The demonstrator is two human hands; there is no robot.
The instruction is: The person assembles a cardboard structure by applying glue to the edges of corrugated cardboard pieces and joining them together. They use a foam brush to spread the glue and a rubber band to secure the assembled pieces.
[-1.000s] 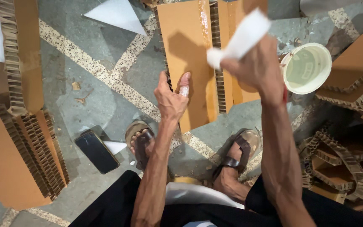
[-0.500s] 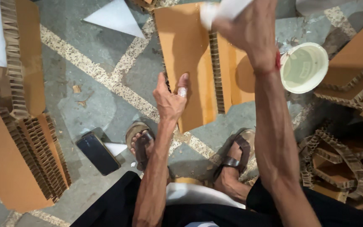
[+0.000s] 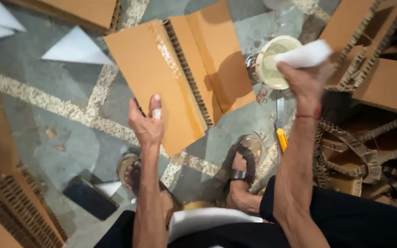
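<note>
A dark flat phone-like object (image 3: 90, 198) is lying on the stone floor (image 3: 60, 92) at lower left, beside stacked honeycomb cardboard (image 3: 5, 202). The left hand (image 3: 147, 123) is gripping the near left edge of a brown honeycomb board (image 3: 161, 78), thumb on top, steadying it; the board's upper face is shining wet along its right side. A second board (image 3: 217, 64) is lying just beside it and partly beneath. The right hand (image 3: 305, 80) is clenching a white cloth-like wad (image 3: 304, 55), holding it at the rim of a pale tub (image 3: 272, 62) of cream-coloured liquid. A yellow-handled knife (image 3: 280, 131) is lying near the right sandalled foot (image 3: 242, 160).

Risk assessment: the wad may be dripping onto the floor or foot while crossing; the open tub, standing near the elbow's path, could tip; the knife blade is resting close to the foot.
</note>
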